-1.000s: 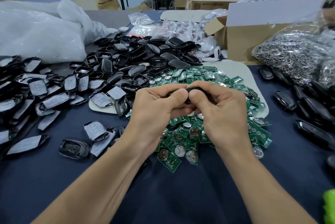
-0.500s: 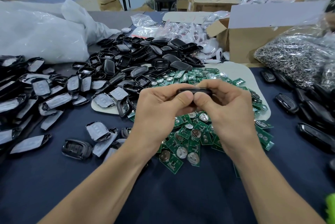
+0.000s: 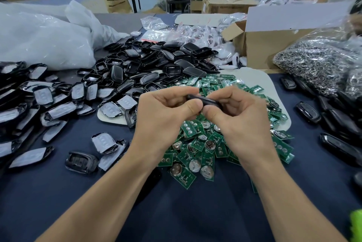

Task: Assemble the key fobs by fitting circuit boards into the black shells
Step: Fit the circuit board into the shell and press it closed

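You hold one black shell (image 3: 203,100) in the air between both hands, just above the heap of green circuit boards (image 3: 197,155) that lies on the surface (image 3: 176,212) in front of you. The step in hand seems to be the pressing of a board into this shell, or the closing of it. To do it well, press evenly along the whole edge and not only at one end, so that the board sits flat and does not bend. If one side resists, it is better to loosen the pressure and check the position than to force it. Support the shell from below with the thumbs while the fingers push from above. I cannot tell if the board is already inside, because your fingers cover the open side. The left hand (image 3: 168,112) pinches the left end of the shell with thumb and curled fingers. The right hand (image 3: 241,122) pinches the right part in the same way. The two thumbs almost meet under it. Both forearms come in low from the near edge, and the wrists are nearly straight.
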A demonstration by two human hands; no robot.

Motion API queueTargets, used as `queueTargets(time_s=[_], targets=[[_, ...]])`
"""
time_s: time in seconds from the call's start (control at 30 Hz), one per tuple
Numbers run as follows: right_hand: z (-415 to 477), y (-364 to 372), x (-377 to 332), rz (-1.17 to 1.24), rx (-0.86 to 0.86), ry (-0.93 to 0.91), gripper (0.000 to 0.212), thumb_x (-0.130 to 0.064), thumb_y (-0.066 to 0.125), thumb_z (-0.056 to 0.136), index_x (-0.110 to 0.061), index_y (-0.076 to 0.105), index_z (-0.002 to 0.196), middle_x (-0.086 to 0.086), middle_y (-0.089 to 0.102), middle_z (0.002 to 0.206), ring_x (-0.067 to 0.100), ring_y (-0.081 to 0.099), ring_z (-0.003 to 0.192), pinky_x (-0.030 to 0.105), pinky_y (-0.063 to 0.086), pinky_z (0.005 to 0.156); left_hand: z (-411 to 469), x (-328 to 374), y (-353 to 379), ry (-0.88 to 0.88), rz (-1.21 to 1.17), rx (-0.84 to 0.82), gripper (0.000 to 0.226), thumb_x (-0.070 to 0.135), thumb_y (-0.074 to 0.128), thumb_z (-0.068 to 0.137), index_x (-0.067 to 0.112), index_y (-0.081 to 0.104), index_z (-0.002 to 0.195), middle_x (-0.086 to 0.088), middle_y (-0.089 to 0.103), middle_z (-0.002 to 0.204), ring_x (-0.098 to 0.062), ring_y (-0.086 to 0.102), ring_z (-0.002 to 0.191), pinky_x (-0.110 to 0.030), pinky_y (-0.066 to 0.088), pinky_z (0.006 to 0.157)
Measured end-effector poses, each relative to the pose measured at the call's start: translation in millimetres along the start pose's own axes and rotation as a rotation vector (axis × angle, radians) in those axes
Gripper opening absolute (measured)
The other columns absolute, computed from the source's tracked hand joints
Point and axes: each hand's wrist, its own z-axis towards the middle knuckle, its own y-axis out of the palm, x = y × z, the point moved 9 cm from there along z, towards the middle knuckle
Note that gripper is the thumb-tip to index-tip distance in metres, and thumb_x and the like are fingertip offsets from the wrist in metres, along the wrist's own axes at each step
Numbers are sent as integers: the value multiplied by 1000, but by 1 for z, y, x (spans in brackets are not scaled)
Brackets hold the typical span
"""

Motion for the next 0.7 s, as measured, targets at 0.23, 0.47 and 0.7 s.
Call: queueTargets(time_s=[0.23, 0.47, 0.7], targets=[[0, -2, 11, 120, 109, 120, 18, -9, 76, 88, -26, 77, 84, -9, 78, 80, 6, 71, 76, 24, 56, 75, 3, 1, 0, 34, 54, 8, 34, -1, 84, 80, 25, 83, 103, 4, 82, 95, -3, 73, 74, -13, 54, 66], [-1, 0, 17, 135, 33, 190, 22, -3, 82, 79, -25, 83, 85, -3, 79, 78, 10, 71, 66, 27, 55, 67, 2, 2, -9, 19, 182, 114, 30, 10, 87, 81, 39, 83, 87, 10, 81, 84, -11, 78, 85, -27, 60, 81], [1, -1, 8, -35, 8, 87, 27, -11, 82, 75, -33, 82, 91, -11, 79, 84, 10, 76, 82, 31, 62, 78, -7, 29, -3, 213, 714, 85, 26, 26, 89, 79, 44, 81, 96, 36, 72, 96, 10, 68, 94, -22, 55, 88]])
